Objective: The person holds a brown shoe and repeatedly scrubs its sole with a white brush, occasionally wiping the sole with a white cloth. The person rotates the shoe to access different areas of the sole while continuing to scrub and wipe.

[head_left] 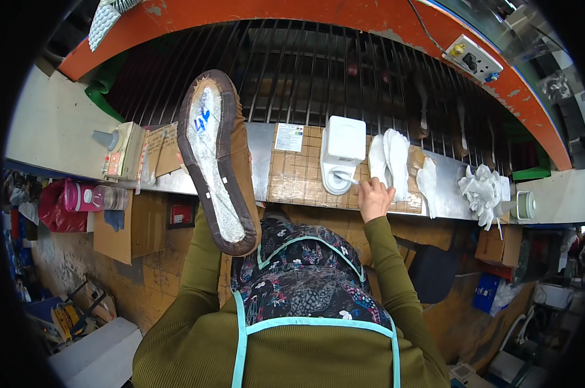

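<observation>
1. Shoe (244, 139), head view: brown, unsoled, underside facing you, pleated end away from you, narrower end toward you. It's raised over the front edge of the metal bench (260, 155), left of the cardboard mat (296, 171). Pale bottom panel carries a blue handwritten mark.
2. Your left hand (182, 163) holds the shoe from behind. Mostly hidden, so can't tell exact finger placement.
3. Your right hand (374, 197) is closed in a fingertip pinch on a thin white stick (349, 178). Stick runs left to the round cup at the near end of the white container (343, 141); can't tell how deep the tip sits.
4. Container stands on the mat. White insole-shaped pieces (396, 158) lie just right of it, overlapping; a single white piece (427, 184) is farther right, then a crumpled white bundle (481, 193).
5. Printed label (288, 137) lies on the mat's far left corner. Metal bars (286, 71) run behind the bench.
</observation>
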